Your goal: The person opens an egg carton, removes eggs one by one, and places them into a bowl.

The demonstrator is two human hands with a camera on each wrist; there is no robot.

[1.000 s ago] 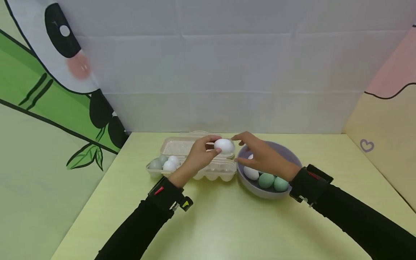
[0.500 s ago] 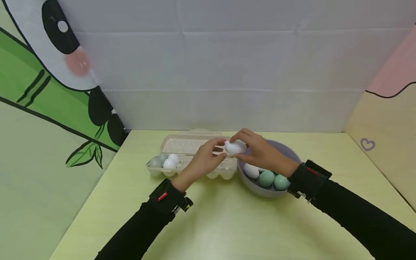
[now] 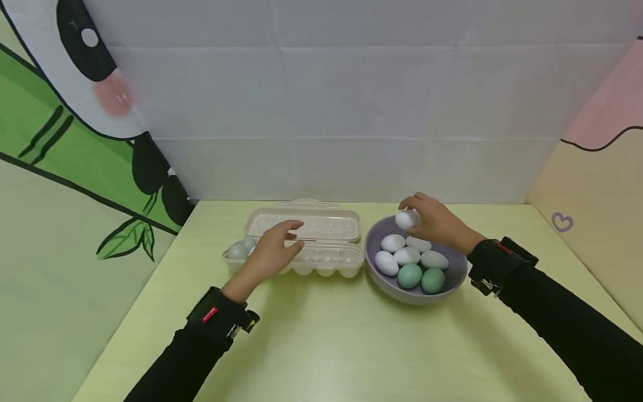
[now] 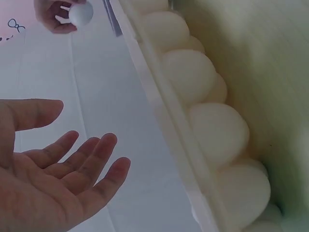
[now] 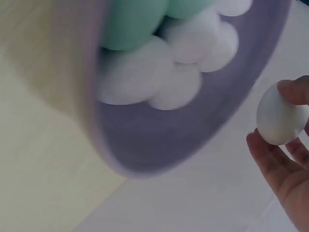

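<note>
A white egg (image 3: 407,219) is pinched between the thumb and fingers of my right hand (image 3: 436,223), above the back of the purple bowl (image 3: 454,279). Inside the bowl lie several white eggs (image 3: 393,243) and two green ones, with a green egg (image 3: 433,281) at the front. My left hand (image 3: 275,248) holds nothing, its fingers spread over the egg carton (image 3: 326,258). In the left wrist view the palm and fingers (image 4: 111,145) show loose and bare. Pale eggs (image 3: 238,251) sit at the carton's left end, partly hidden behind the left hand.
The carton's lid (image 3: 303,223) stands open behind its cups, close to the bowl's left side. A pale yellow table (image 3: 321,340) lies under everything, with a white backdrop (image 3: 351,111) along its rear edge and painted panels at both sides.
The white egg has passed from my left hand to my right hand, which has carried it right, over the bowl. My left hand has let go and drawn back leftward over the carton.
</note>
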